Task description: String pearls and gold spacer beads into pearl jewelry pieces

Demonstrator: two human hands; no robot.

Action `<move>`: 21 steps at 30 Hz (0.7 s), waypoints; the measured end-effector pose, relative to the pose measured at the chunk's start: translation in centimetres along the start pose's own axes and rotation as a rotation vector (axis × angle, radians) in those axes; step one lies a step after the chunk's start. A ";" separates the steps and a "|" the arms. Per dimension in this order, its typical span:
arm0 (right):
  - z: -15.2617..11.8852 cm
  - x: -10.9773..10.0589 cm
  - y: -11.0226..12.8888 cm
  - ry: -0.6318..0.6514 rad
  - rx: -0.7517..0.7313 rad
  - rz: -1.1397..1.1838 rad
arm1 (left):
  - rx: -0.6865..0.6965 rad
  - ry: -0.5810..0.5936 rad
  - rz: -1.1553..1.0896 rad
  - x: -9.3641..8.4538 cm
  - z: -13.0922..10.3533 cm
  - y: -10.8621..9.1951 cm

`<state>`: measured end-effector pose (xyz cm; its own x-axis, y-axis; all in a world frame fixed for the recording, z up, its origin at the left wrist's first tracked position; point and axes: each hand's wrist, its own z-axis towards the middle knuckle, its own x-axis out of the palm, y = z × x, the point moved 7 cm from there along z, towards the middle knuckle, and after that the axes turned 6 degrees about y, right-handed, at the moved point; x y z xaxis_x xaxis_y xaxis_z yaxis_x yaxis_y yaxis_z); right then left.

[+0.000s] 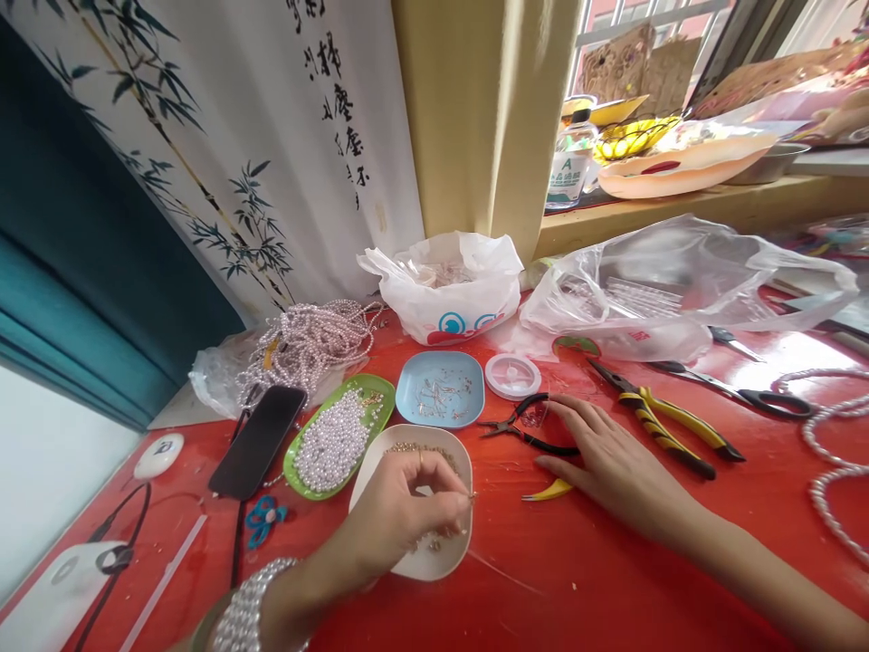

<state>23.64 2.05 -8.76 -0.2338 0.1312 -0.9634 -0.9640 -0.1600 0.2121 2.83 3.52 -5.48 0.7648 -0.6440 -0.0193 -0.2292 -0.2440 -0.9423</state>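
Note:
Over the cream dish (363, 480), my left hand (414, 498) is closed in a pinch. A tiny gold-coloured piece (472, 496) shows at its fingertips; its exact kind is too small to make out. Small gold beads and findings lie in that dish, partly hidden under the hand. To the right, my right hand (604, 453) reaches across the table with fingers stretched and thumb apart. Its fingertips are at the handles of the black-handled pliers (506, 427). Beneath the thumb side, a yellow tool tip (549, 492) sticks out, the rest of it covered by the hand.
A green dish of pearl beads (336, 439), a blue tray (440, 362) with small metal pieces and a round white lid (512, 376) stand nearby. Yellow-black pliers (669, 421), scissors (740, 391), a phone (258, 442), bead strands (312, 340) and plastic bags (452, 303) surround them.

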 end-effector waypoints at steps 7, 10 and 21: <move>1.9 0.1 -0.3 0.143 -0.121 -0.078 | -0.011 -0.002 -0.010 -0.1 -0.2 0.2; 2.0 0.0 0.2 0.198 -0.161 -0.106 | 0.019 -0.006 -0.040 -0.1 -0.3 -0.2; 2.3 -1.3 0.9 0.158 -0.242 -0.173 | 0.058 -0.019 -0.082 -0.1 -0.9 -1.3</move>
<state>22.83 3.98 -6.94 -0.0289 0.0261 -0.9992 -0.9253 -0.3790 0.0168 2.55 3.23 -3.99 0.7911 -0.6094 0.0533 -0.1305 -0.2531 -0.9586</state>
